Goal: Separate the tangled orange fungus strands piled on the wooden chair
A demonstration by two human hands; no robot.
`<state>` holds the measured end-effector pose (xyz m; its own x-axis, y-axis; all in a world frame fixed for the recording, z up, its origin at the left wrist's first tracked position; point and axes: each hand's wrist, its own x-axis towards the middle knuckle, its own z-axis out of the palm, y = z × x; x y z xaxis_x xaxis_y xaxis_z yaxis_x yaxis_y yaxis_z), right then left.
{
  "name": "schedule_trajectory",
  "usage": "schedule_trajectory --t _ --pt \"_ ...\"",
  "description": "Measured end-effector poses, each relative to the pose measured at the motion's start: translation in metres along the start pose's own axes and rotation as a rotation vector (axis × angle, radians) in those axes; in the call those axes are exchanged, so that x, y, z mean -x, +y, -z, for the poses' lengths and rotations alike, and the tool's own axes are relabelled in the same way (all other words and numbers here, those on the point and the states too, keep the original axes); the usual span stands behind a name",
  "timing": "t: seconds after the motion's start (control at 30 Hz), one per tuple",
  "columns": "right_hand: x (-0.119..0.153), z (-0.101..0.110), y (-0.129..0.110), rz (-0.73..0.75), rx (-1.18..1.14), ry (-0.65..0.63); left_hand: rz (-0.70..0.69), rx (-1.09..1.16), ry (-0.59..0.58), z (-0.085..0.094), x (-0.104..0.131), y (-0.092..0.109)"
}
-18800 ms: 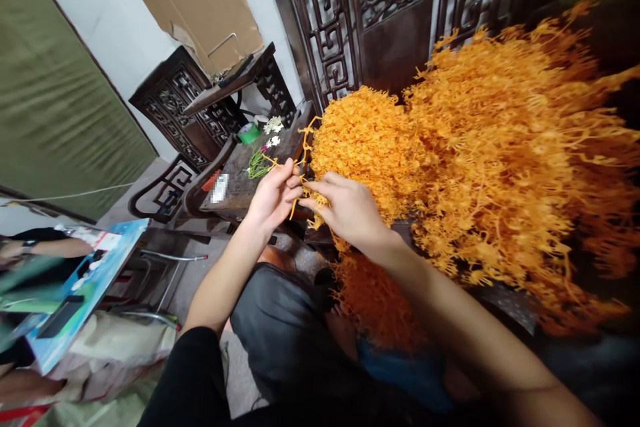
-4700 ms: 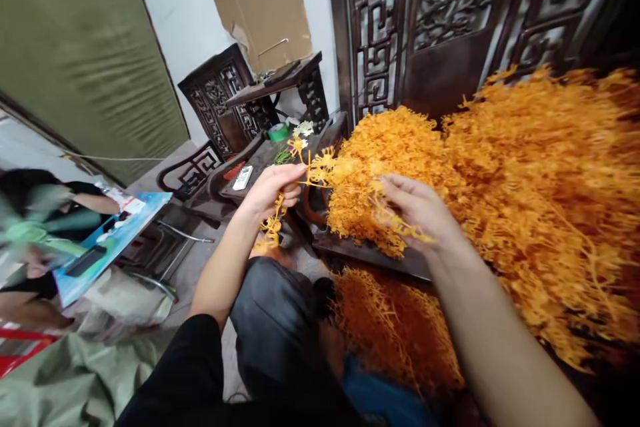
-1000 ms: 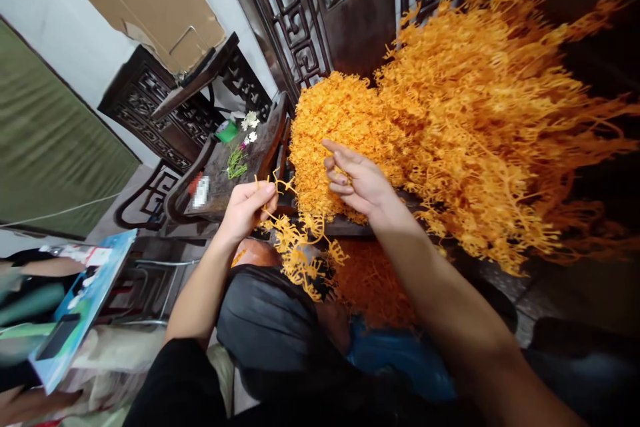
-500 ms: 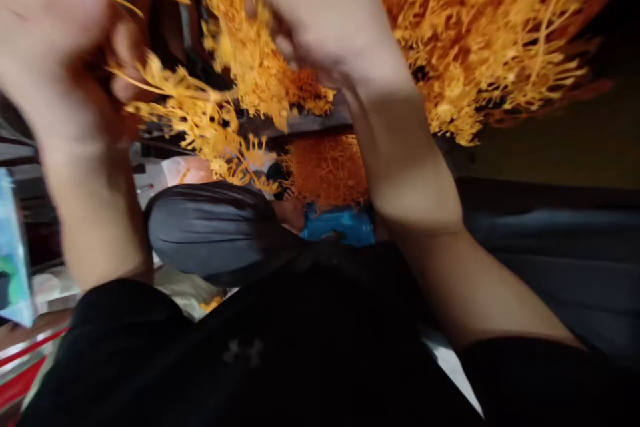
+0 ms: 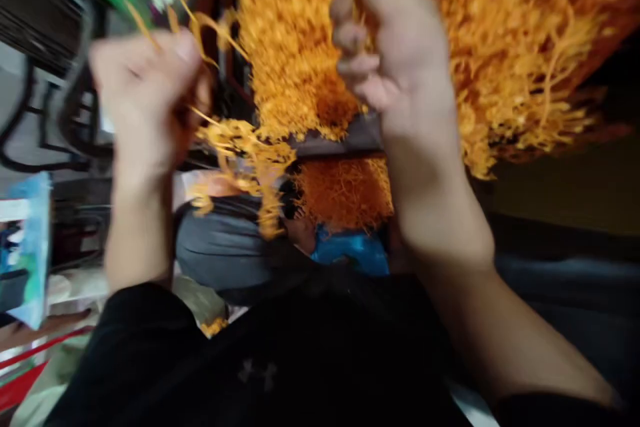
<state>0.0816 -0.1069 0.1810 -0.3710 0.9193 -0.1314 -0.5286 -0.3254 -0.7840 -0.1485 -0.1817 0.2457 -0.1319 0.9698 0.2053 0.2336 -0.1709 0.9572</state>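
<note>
The left hand grips orange sprigs that spill out to its right; the right hand curls loosely, its hold too blurred to tell. Beyond the right hand lies an orange heap.

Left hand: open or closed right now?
Closed: the left hand is curled into a fist, with thin orange stems poking out above it and an orange sprig hanging beside it.

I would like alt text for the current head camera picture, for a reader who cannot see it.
A person's left hand grips orange branching sprigs, while the right hand, partly curled, is in front of a large orange heap. More orange strands show lower down, above something blue; the picture is blurred.
</note>
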Motion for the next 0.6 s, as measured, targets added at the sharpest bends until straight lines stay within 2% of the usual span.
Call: schedule_trajectory --t 0.03,0.07,0.13,0.23,0.37,0.5,0.6 --pt "0.002 -0.003 0.002 0.006 -0.099 -0.060 -0.102 -0.098 -0.057 -0.001 -0.001 0.002" --pt "0.003 -0.005 0.006 -0.001 -0.151 -0.115 -0.140 -0.165 -0.104 -0.001 -0.002 0.004" --pt "0.002 -0.007 0.013 0.019 -0.123 -0.170 -0.150 -0.242 -0.123 0.001 -0.005 0.005" --pt "0.003 -0.015 0.020 0.100 0.055 -0.230 -0.096 -0.282 -0.082 0.005 -0.006 0.007" --pt "0.015 -0.028 0.021 0.177 0.286 -0.372 -0.030 -0.268 -0.070 0.009 -0.004 0.007" --pt "0.024 -0.042 0.023 0.362 0.492 -0.382 0.021 -0.272 -0.074 0.009 0.000 0.007" --pt "0.027 -0.053 0.030 0.441 0.618 -0.385 0.034 -0.296 -0.083 0.005 0.003 0.007"
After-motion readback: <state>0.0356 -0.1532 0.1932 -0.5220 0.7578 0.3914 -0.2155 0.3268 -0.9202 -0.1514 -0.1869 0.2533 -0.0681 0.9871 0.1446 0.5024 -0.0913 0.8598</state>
